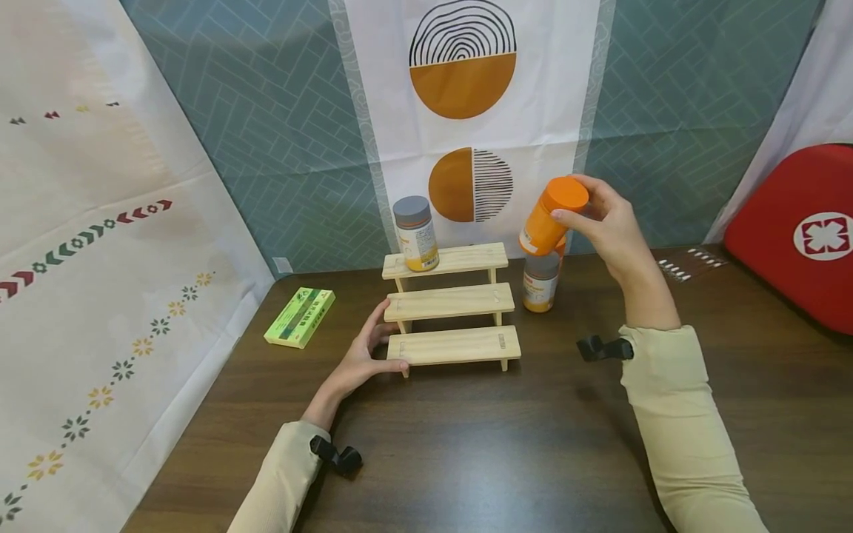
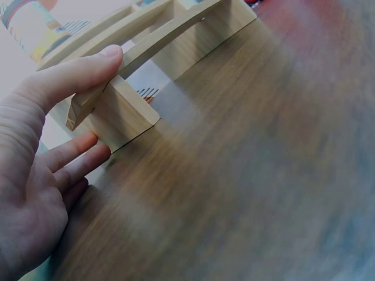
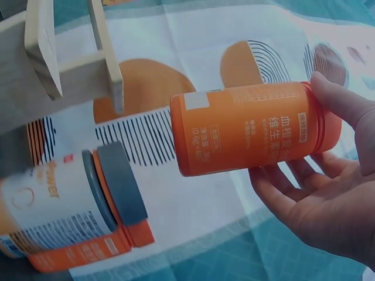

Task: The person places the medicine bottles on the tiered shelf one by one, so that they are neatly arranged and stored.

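Note:
My right hand grips an orange supplement bottle near its lid, thumb on one side and fingers on the other. In the head view the bottle tilts in the air just right of a three-step wooden display rack. Below it a grey-lidded bottle stands on the table, with another orange bottle partly hidden behind it. My left hand holds the rack's left end, its thumb on the lowest step and fingers against the side panel. Another grey-lidded bottle stands upright on the top step.
A green and yellow box lies left of the rack on the dark wooden table. At the right edge sits a red case with a white emblem, next to a flat clear pack. Patterned cloth hangs behind.

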`<state>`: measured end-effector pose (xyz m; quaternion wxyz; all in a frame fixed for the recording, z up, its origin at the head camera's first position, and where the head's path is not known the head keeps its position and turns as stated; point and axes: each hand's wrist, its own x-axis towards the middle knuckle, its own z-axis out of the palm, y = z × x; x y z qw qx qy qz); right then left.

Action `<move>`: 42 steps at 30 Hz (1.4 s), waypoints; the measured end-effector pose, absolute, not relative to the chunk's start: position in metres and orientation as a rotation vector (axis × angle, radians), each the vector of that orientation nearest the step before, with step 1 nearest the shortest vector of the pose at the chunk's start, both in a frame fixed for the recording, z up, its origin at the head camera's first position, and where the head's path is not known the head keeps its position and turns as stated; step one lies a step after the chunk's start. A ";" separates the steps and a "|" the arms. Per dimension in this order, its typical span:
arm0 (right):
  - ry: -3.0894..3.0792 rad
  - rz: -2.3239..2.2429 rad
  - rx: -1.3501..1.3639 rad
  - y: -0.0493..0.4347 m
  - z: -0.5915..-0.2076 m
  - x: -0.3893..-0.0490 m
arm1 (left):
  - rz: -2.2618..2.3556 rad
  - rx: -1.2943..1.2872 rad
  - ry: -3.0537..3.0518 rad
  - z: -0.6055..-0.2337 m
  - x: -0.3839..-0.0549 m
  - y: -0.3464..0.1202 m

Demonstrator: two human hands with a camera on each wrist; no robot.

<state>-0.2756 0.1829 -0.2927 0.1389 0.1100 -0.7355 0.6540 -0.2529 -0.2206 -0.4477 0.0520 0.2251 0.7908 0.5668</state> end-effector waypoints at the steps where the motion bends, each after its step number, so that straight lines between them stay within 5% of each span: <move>1: -2.130 1.898 0.311 0.182 -0.293 -0.275 | 1.723 0.689 2.403 -0.447 -0.253 -0.220; 22: -2.070 1.965 0.468 0.109 -0.320 -0.288 | 1.735 0.675 2.382 -0.450 -0.252 -0.216; 42: -2.171 1.836 0.606 0.098 -0.321 -0.308 | 1.731 0.672 2.395 -0.448 -0.253 -0.220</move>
